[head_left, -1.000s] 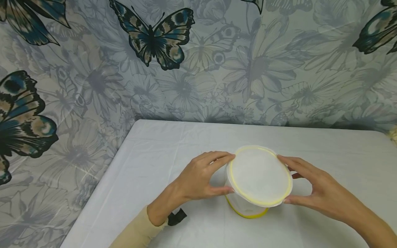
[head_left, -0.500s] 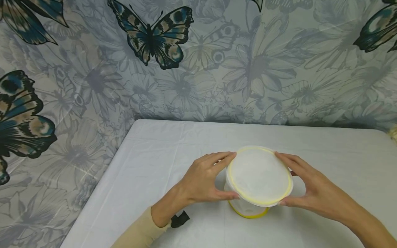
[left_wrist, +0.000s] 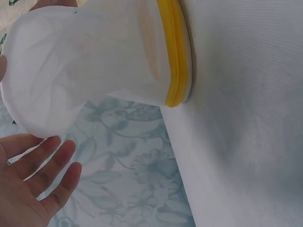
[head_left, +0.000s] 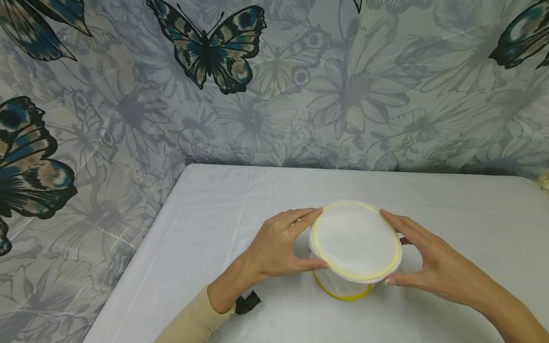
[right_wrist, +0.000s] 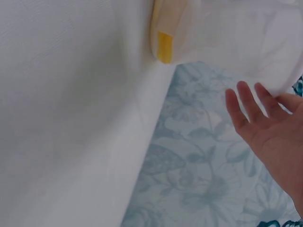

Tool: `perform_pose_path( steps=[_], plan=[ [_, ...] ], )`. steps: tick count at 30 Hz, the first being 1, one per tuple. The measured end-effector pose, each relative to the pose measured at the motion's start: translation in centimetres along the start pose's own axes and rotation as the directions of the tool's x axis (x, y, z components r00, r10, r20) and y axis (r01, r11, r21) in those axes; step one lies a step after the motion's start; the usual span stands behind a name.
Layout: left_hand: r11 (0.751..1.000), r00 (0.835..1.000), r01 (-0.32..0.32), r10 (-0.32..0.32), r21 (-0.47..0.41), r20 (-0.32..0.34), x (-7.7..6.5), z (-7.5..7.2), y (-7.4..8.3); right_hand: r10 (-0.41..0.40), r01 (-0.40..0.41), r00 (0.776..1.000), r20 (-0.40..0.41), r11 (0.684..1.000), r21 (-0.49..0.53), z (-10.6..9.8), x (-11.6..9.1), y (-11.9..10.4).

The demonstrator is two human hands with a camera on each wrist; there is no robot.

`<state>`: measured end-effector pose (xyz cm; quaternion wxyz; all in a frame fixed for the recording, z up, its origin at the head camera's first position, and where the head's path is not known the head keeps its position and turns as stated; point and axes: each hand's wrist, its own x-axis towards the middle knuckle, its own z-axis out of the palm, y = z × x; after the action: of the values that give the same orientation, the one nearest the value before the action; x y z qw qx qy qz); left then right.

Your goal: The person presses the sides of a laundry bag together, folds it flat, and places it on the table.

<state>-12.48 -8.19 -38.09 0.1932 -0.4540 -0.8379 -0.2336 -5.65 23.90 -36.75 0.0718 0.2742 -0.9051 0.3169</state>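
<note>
A round white mesh laundry bag [head_left: 356,240] stands on the table, its flat top ringed in pale yellow and wider than its base. Around the base runs a yellow zipper [left_wrist: 175,56], low against the cloth. My left hand [head_left: 276,247] holds the left side of the top rim between fingertips and thumb. On the opposite side my right hand [head_left: 437,262] holds the rim likewise, index finger at the back and thumb at the front. In the left wrist view the bag's soft wall narrows and creases between rim and base.
A white cloth covers the table [head_left: 240,200]. Behind it and at the left stands a wall covering [head_left: 257,124] printed with flowers and butterflies. A black strap end [head_left: 248,302] sticks out by the left cuff.
Both hands stay on the rim, with the fingers shifting slightly along it. The top of the bag moves a little to the left. The view tilts slightly downward.
</note>
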Motion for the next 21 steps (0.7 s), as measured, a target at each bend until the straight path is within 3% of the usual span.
perform_pose_path(
  steps=[10,21],
  plan=[
    [0.997,1.0,0.014,-0.014,-0.074,0.008,-0.3,0.2,-0.3,0.039,-0.04,0.999,0.023,0.999,0.014,0.0,-0.1,0.2],
    [0.99,0.992,0.053,-0.036,-0.134,0.121,-0.4,0.8,-0.1,0.036,-0.036,0.999,0.014,0.999,0.031,0.7,0.2,1.0]
  ],
)
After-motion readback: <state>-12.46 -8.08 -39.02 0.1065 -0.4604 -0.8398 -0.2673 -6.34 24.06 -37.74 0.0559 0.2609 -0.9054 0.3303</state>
